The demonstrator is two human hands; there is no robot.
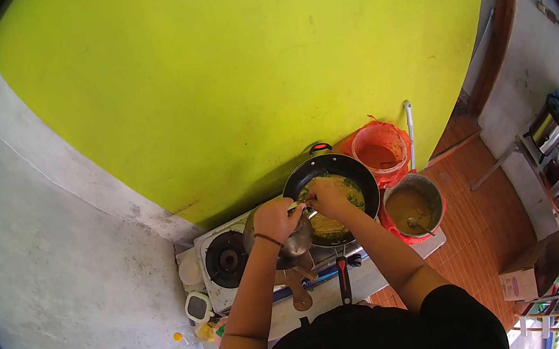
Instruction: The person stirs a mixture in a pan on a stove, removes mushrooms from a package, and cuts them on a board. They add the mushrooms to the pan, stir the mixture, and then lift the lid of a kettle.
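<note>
My left hand [275, 220], with a dark bracelet at the wrist, is closed above a rounded metal vessel [296, 243] at the wok's left side. A thin pale item [294, 205] shows at its fingertips; its kind is too small to tell. Over the black wok [294, 181], my right hand [328, 198] is closed in a pinch, its fingertips close to those of the left. Whatever it pinches is hidden. Yellowish food [350, 190] with green bits lies in the wok, partly covered by my right hand and forearm.
A stove burner [227, 258] is at left, a wooden board [300, 296] in front. To the right stand a red-lined bucket [381, 147] and a pot of brownish liquid [409, 204] with a ladle [420, 226]. The wok handle [344, 281] points toward me. A green wall [246, 74] rises behind.
</note>
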